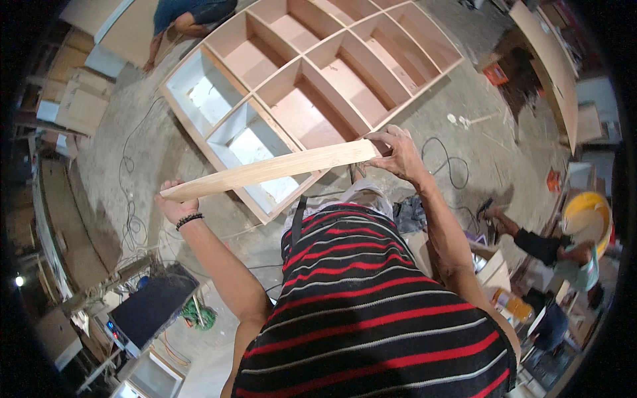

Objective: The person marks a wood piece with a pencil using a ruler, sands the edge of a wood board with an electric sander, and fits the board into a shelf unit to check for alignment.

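A long, narrow wooden board spans the space between my two hands, raised in front of me. My left hand, with a dark beaded bracelet at the wrist, is closed around its left end. At the other end, my right hand pinches the board between thumb and fingers. Behind and below the board lies a large wooden shelf unit with several open compartments. Its near-left compartments have white inner panels; the others are pinkish-brown wood. The board hides part of the unit's near side.
At the upper left, another person crouches beside the unit. A second person is at the right, near a yellow basin. Cables lie on the concrete floor. Wooden panels lean at the left; a dark box stands lower left.
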`<state>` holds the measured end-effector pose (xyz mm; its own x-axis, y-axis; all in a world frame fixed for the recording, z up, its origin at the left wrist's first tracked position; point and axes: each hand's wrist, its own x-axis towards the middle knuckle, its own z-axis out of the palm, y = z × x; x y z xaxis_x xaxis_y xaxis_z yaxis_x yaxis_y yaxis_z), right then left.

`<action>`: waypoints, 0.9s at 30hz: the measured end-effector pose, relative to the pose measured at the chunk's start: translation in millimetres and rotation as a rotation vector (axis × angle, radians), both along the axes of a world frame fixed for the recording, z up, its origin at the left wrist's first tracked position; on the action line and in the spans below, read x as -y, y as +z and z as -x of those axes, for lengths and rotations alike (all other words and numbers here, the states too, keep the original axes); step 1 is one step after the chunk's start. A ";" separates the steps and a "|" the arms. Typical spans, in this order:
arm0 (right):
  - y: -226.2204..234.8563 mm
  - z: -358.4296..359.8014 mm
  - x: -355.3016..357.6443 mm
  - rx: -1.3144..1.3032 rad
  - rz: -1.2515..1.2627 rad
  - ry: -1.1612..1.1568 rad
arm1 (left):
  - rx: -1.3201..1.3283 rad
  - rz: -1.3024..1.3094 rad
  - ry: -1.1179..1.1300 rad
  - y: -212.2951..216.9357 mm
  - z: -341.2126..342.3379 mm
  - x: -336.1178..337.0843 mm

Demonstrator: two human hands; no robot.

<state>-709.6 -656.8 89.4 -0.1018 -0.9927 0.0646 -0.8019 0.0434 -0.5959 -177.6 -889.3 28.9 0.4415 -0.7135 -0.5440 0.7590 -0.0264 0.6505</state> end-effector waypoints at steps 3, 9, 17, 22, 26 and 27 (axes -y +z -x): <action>-1.4 29.9 37.6 0.086 0.053 0.113 | -0.116 0.434 -0.312 -12.9 -36.3 -17.9; -7.1 102.1 66.5 0.122 0.006 0.209 | 0.286 0.135 -0.201 54.9 85.0 -70.3; -28.9 143.3 93.6 0.195 -0.002 0.245 | 0.165 0.197 -0.152 81.4 125.2 -104.8; -30.4 130.9 99.5 0.252 -0.011 0.287 | 0.156 0.208 -0.141 91.6 126.3 -105.0; -38.0 108.3 95.4 0.219 -0.019 0.262 | 0.152 0.230 -0.183 81.0 102.6 -101.0; -37.3 99.9 96.4 0.190 0.015 0.272 | 0.130 0.246 -0.191 79.2 94.0 -98.8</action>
